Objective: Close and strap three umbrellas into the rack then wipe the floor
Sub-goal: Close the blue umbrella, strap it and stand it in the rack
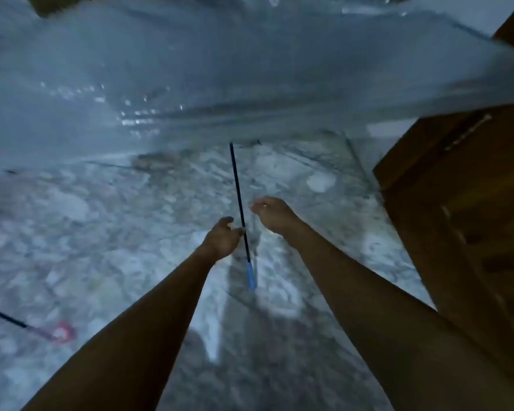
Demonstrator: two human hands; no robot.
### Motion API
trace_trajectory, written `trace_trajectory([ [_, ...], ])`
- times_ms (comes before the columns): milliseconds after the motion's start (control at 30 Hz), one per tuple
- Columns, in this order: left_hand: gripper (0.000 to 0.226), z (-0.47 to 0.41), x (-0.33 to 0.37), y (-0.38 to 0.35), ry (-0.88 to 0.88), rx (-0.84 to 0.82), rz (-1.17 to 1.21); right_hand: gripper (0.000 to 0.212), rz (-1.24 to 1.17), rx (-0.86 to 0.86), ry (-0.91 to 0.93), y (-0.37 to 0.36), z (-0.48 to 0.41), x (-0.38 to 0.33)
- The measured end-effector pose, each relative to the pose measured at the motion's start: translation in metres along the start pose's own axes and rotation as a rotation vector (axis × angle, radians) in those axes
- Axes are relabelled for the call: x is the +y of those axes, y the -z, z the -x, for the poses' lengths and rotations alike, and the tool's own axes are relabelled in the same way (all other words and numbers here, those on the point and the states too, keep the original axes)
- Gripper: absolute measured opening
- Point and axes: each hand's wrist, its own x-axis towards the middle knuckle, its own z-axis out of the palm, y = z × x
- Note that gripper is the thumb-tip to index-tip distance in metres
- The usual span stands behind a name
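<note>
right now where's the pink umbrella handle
Head view, lower left: the pink handle lies on the marble floor at the end of a black shaft, left of the left forearm, apart from the blue handle.

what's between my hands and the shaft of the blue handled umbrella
Nothing visible. The left hand is right at the black shaft, its fingers at or touching it; blur hides which. The right hand hovers just right of the shaft, with only floor behind the gap.
</note>
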Motion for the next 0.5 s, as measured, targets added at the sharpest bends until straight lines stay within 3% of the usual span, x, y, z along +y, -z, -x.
trace_trajectory([
  [167,0.04,-0.043,-0.015,-0.031,-0.242,0.207,0.243,0.047,-0.04,0.001,0.129,-0.019,-0.06,-0.01],
  [267,0.026,-0.041,-0.014,-0.036,-0.318,0.291,0.366,0.041,-0.073,-0.007,0.206,-0.026,-0.064,-0.021],
  [367,0.025,-0.018,-0.003,-0.032,-0.35,0.342,0.326,0.022,-0.103,0.015,0.267,-0.027,-0.05,-0.031],
  [500,0.034,0.052,0.025,-0.023,-0.322,0.305,0.232,0.023,-0.14,-0.01,0.279,-0.008,0.006,-0.049],
])
